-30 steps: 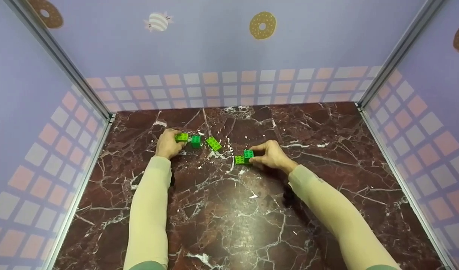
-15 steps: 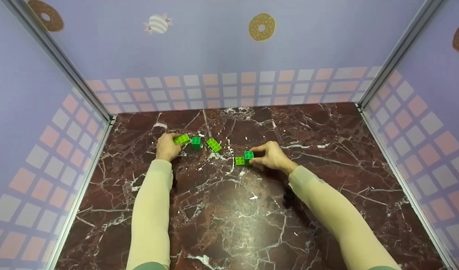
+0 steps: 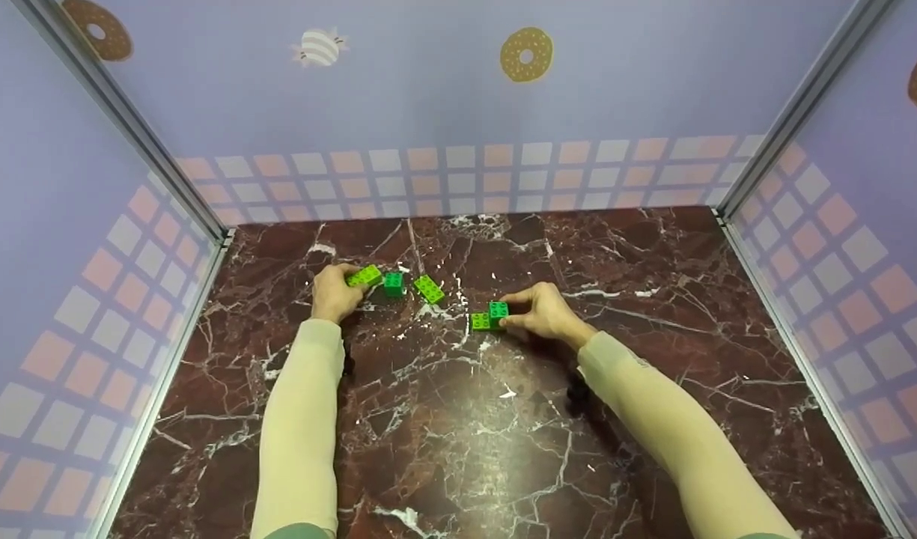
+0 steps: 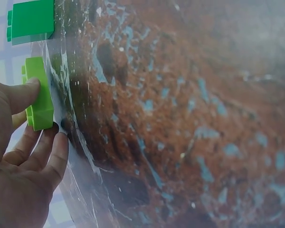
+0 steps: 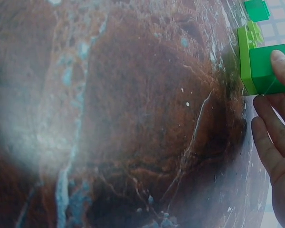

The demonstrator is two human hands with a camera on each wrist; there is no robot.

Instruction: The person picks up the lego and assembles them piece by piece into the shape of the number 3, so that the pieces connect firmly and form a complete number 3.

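My left hand point(image 3: 334, 293) pinches a lime-green toy building brick point(image 3: 365, 276) between thumb and fingers; the left wrist view has the thumb on the near face of this long brick point(image 4: 43, 102). Just right of it stands a dark green square brick point(image 3: 393, 284). My right hand point(image 3: 546, 313) grips another dark green square brick point(image 3: 498, 311), which sits on the right end of a flat lime-green brick point(image 3: 480, 321). Studs show on the uncovered left end of that lower brick. In the right wrist view, the thumb lies against the upper brick point(image 5: 265, 71).
A loose lime-green brick point(image 3: 429, 289) lies slanted between the hands. The dark red marbled tabletop point(image 3: 443, 434) is bounded by a patterned back wall point(image 3: 428, 90), with side walls point(image 3: 61, 299) at left and right.
The brick in my left hand has turned slightly, its right end now pointing up and away. My right hand keeps its hold on the two stacked bricks, almost unmoved.
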